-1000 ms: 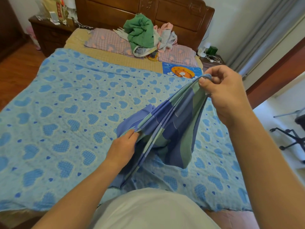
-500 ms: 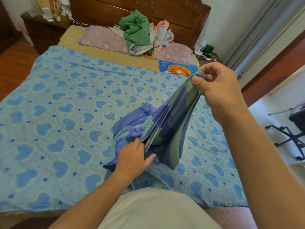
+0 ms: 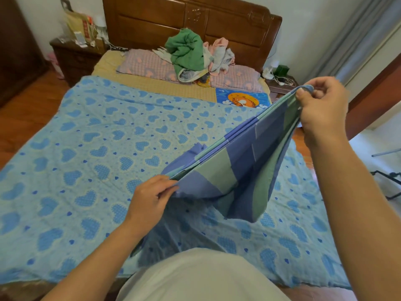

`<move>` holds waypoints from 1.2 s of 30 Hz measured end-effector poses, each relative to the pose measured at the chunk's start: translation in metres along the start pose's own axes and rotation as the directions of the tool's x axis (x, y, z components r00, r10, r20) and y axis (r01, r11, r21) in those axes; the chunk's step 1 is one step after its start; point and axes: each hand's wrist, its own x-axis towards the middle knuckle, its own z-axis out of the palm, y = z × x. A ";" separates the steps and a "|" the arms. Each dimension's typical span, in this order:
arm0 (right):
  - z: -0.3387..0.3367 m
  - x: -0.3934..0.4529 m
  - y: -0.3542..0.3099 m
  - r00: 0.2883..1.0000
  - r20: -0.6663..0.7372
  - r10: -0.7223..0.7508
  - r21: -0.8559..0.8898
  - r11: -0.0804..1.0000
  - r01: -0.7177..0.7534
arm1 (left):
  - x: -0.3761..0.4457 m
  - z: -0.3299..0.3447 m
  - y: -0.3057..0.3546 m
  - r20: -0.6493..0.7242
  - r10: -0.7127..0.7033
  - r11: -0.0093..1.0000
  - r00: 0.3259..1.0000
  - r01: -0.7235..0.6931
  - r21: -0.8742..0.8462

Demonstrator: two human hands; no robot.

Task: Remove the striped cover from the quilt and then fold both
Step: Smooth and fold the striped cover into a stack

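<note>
The striped cover, blue and green, is folded into a narrow layered band and stretched in the air between my hands. My right hand pinches its upper end, raised at the right. My left hand grips the lower end, just above the bed. A loose fold of the cover hangs down in the middle. Beneath it the light blue quilt with heart prints lies spread flat over the bed.
Pillows and a heap of green and pink clothes lie by the wooden headboard. Nightstands stand at both sides, the left nightstand cluttered. A curtain hangs at the right; a chair base stands on the floor there.
My left hand has taken hold of the cover's lower edge and pulled it taut. The right hand has moved further right, so the folded band is stretched longer.
</note>
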 end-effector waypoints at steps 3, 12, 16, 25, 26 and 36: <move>0.001 0.012 0.013 1.000 -0.022 -0.012 -0.053 0.999 0.011 | 0.013 -0.004 0.013 0.019 -0.048 0.994 0.999 0.050 -0.101; -0.018 0.016 0.060 0.976 -0.106 0.190 0.027 0.982 -0.188 | 0.013 -0.004 0.075 -0.004 -0.263 0.912 0.965 0.247 -0.328; -0.020 0.010 0.076 0.953 -0.092 0.290 0.135 0.951 -0.277 | 0.033 0.012 0.058 0.044 -0.466 0.882 0.884 0.468 -0.063; -0.028 -0.055 0.032 0.749 0.663 0.017 -0.401 0.852 0.335 | 0.041 0.013 0.072 0.383 -0.212 0.959 0.899 0.267 -0.095; -0.017 -0.075 0.026 0.562 0.827 0.031 -0.325 0.841 0.433 | 0.044 0.017 0.080 0.407 -0.137 0.976 0.903 0.193 -0.100; 0.002 -0.114 0.034 0.502 0.865 -0.005 -0.410 0.570 0.712 | 0.011 0.057 0.082 0.307 -0.399 0.917 0.864 0.382 0.114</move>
